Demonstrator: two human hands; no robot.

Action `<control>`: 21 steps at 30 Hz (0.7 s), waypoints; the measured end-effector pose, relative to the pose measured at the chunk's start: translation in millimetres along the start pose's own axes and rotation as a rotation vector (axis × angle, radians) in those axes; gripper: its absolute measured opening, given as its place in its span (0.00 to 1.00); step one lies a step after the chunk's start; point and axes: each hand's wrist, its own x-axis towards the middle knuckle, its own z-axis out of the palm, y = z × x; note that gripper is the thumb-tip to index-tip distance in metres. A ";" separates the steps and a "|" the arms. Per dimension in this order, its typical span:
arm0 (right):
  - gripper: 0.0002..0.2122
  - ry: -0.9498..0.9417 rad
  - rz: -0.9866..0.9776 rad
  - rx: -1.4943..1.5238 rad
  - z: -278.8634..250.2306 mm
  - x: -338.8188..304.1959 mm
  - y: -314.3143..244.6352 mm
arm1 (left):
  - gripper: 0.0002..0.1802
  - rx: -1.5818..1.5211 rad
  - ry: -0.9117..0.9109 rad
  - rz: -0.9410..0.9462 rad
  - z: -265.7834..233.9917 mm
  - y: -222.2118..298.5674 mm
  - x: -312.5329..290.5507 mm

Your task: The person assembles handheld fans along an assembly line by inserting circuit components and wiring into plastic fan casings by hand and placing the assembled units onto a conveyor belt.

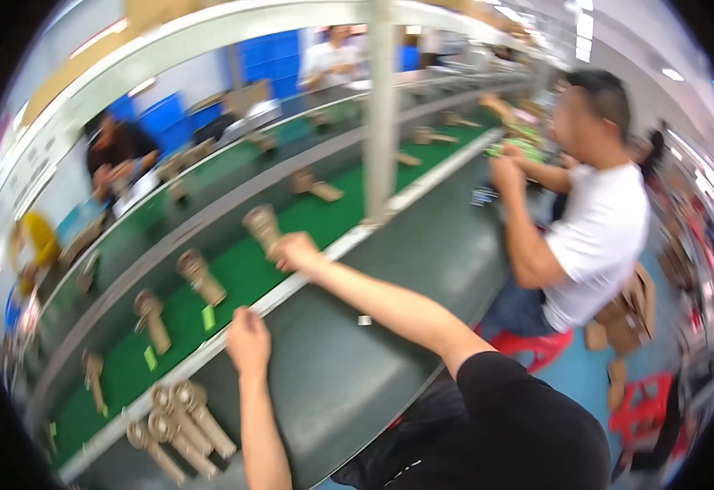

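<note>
Along the white rail (pixel 350 238), between the green belt (pixel 244 271) and dark table (pixel 422 241), both arms reach forward, table space widening between them. The right hand (pixel 296 251) meets the lower end of one tan piece (pixel 261 224) on the belt; I cannot tell whether its fingers grip. The left hand (pixel 248 336) curls, contents hidden, near four stacked tan pieces (pixel 179 429).

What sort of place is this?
Likely a factory assembly line: matching brown paddle-shaped items lie spaced along a green conveyor belt, and a person in a white T-shirt sits at the dark bench alongside.
</note>
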 end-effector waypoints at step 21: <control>0.14 0.228 -0.313 -0.619 -42.4 -302.2 -19.5 | 0.21 -0.089 -0.113 0.114 25.5 0.5 3.7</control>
